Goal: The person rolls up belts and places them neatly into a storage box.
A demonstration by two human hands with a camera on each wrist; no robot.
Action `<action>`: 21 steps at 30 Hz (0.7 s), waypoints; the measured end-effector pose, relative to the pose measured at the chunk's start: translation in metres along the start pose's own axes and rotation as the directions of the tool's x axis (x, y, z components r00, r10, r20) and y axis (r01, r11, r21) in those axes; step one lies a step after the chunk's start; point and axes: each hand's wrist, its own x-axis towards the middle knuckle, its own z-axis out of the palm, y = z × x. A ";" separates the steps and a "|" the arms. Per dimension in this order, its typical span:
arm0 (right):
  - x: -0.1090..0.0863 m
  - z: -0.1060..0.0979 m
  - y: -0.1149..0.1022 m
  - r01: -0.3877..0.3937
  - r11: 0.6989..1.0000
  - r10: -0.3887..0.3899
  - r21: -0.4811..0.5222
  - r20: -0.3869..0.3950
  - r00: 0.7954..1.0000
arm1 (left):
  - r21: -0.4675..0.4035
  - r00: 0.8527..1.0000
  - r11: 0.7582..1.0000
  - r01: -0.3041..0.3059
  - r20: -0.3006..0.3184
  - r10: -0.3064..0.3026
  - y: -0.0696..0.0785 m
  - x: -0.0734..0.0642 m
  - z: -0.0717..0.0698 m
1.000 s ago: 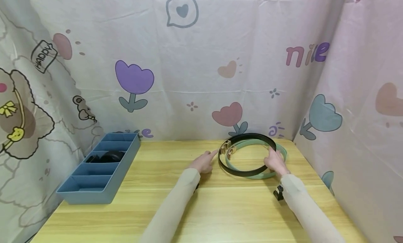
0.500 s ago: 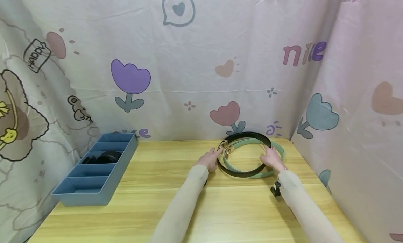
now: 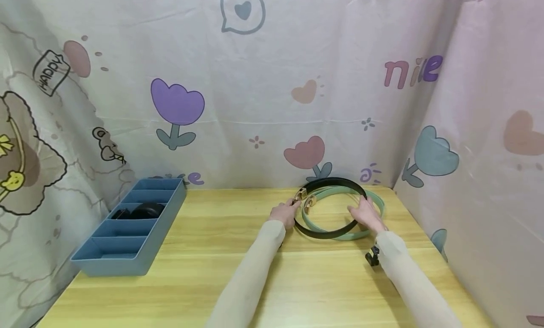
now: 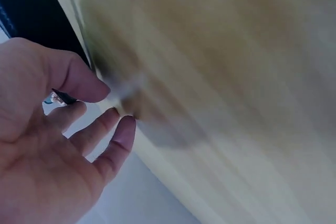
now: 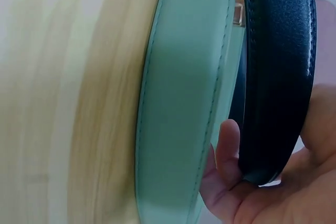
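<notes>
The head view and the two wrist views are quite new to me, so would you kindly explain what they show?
There is no robot here: a person works with two bare hands. The head picture comes from a camera worn on the head, looking forward and down; each wrist picture comes from a camera beside one hand. On the wooden table are a green belt, coiled in a loop, and a blue divided tray with dark items inside. The right hand holds a looped black belt that overlaps the green one. The left hand is at its buckle side; whether it grips is unclear.
</notes>
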 end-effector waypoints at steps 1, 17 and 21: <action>-0.001 0.000 -0.001 0.011 1.000 -0.011 -0.010 -0.017 1.000 | -0.022 1.000 1.000 -0.006 -0.004 0.006 -0.001 0.000 0.001; -0.028 0.005 -0.039 0.208 0.968 -0.225 -0.143 -0.116 0.967 | -0.055 0.998 0.998 -0.013 -0.065 0.009 -0.020 -0.006 0.013; -0.034 0.008 -0.047 0.241 0.957 -0.260 -0.162 -0.108 0.959 | -0.056 0.996 0.998 -0.019 -0.091 0.014 -0.029 -0.013 0.011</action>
